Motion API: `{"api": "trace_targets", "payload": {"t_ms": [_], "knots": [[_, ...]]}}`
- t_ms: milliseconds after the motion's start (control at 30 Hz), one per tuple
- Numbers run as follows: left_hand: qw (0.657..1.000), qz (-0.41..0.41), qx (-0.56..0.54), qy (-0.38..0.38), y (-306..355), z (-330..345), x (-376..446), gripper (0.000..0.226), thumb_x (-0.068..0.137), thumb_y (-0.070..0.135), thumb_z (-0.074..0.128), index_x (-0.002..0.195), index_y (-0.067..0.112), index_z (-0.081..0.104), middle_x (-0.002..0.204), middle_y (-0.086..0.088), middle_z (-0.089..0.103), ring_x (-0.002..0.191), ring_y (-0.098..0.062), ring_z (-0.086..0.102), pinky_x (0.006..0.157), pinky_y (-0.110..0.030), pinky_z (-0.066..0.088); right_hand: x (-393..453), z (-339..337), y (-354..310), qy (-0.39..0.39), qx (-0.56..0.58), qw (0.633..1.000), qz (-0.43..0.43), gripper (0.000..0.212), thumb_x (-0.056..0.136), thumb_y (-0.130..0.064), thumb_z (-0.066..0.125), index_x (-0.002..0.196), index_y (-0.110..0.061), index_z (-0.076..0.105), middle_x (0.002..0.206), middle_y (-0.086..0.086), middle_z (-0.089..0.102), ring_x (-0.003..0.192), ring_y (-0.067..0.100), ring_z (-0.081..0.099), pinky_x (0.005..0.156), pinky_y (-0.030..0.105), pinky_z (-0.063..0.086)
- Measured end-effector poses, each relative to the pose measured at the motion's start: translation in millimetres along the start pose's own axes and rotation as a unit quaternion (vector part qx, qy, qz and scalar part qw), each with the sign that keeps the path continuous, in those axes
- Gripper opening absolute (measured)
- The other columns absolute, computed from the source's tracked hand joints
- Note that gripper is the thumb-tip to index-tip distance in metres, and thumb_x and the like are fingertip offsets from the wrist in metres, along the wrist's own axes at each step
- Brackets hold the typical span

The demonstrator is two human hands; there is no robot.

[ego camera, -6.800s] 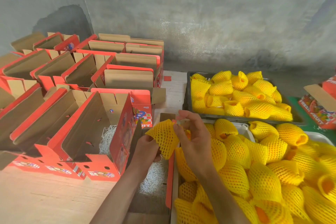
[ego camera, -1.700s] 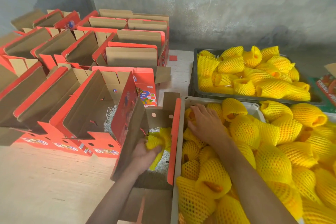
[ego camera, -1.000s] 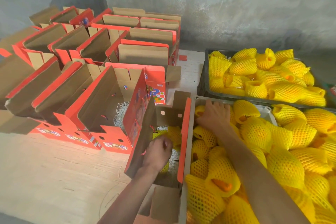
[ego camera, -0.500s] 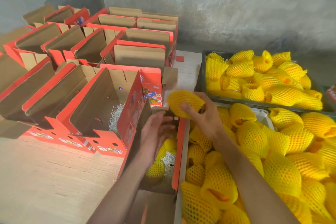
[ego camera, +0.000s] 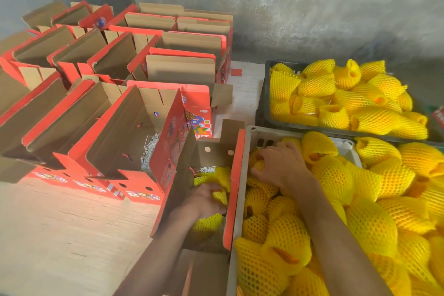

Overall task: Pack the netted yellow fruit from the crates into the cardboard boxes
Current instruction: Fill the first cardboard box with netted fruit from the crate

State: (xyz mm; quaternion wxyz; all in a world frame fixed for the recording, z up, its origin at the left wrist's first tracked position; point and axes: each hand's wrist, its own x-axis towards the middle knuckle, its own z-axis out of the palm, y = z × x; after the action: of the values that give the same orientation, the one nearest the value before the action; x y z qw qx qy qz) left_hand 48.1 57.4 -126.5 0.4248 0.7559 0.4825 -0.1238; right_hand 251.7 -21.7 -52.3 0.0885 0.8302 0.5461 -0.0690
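Left hand (ego camera: 204,199) is grasping netted fruit (ego camera: 221,176) inside the narrow open box (ego camera: 234,190); right hand (ego camera: 280,163), previously lifting one, is now clutching fruit in the near crate (ego camera: 249,142).

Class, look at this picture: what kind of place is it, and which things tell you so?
Probably a fruit packing room: rows of open printed cardboard boxes, crates heaped with foam-netted yellow fruit, and a bare concrete wall.
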Motion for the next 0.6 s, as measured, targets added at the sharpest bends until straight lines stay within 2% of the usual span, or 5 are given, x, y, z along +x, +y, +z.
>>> {"api": "trace_targets", "payload": {"t_ms": [200, 333, 400, 467, 600], "knots": [[0.989, -0.007, 0.146, -0.018, -4, 28, 18, 0.066, 0.094, 0.042, 0.064, 0.153, 0.042, 0.034, 0.154, -0.014, 0.038, 0.148, -0.040, 0.025, 0.118, -0.054, 0.032, -3, 7, -5, -0.057, 0.004, 0.998, 0.002, 0.079, 0.075, -0.084, 0.060, 0.138, -0.037, 0.056, 0.147, -0.004, 0.056, 0.143, 0.027, 0.039, 0.121, 0.050, 0.016], [0.999, 0.012, -0.029, 0.041, -9, 19, 13, 0.074, 0.088, 0.056, 0.069, 0.152, 0.037, 0.038, 0.148, -0.005, 0.048, 0.137, -0.034, 0.048, 0.110, -0.051, 0.044, 4, 4, -6, -0.011, 0.015, 1.000, -0.002, 0.068, 0.076, -0.080, 0.064, 0.124, -0.032, 0.062, 0.126, -0.005, 0.065, 0.124, 0.023, 0.053, 0.115, 0.046, 0.028], [0.985, 0.032, -0.111, 0.131, -7, 11, 11, 0.047, 0.091, 0.050, 0.069, 0.131, 0.026, 0.060, 0.130, 0.000, 0.064, 0.121, -0.027, 0.061, 0.102, -0.042, 0.050, 5, 3, -3, 0.014, 0.044, 0.999, 0.004, 0.071, 0.075, -0.080, 0.067, 0.126, -0.031, 0.061, 0.128, -0.003, 0.063, 0.126, 0.023, 0.053, 0.117, 0.046, 0.029], [0.959, 0.063, -0.202, 0.188, -2, 2, 6, 0.013, 0.097, 0.034, 0.066, 0.102, 0.022, 0.069, 0.105, 0.005, 0.072, 0.106, -0.022, 0.067, 0.092, -0.034, 0.053, 4, 3, 1, 0.054, 0.096, 0.994, 0.014, 0.071, 0.076, -0.074, 0.072, 0.132, -0.032, 0.060, 0.135, -0.001, 0.059, 0.130, 0.023, 0.050, 0.117, 0.046, 0.032], [0.881, 0.090, -0.420, 0.200, 18, -18, -9, 0.012, 0.100, 0.028, 0.064, 0.099, 0.024, 0.076, 0.088, 0.003, 0.076, 0.082, -0.016, 0.069, 0.070, -0.029, 0.054, 2, -4, 12, 0.192, 0.328, 0.924, 0.044, 0.062, 0.077, -0.053, 0.083, 0.131, -0.033, 0.061, 0.129, -0.007, 0.059, 0.120, 0.014, 0.052, 0.096, 0.030, 0.043]]}}
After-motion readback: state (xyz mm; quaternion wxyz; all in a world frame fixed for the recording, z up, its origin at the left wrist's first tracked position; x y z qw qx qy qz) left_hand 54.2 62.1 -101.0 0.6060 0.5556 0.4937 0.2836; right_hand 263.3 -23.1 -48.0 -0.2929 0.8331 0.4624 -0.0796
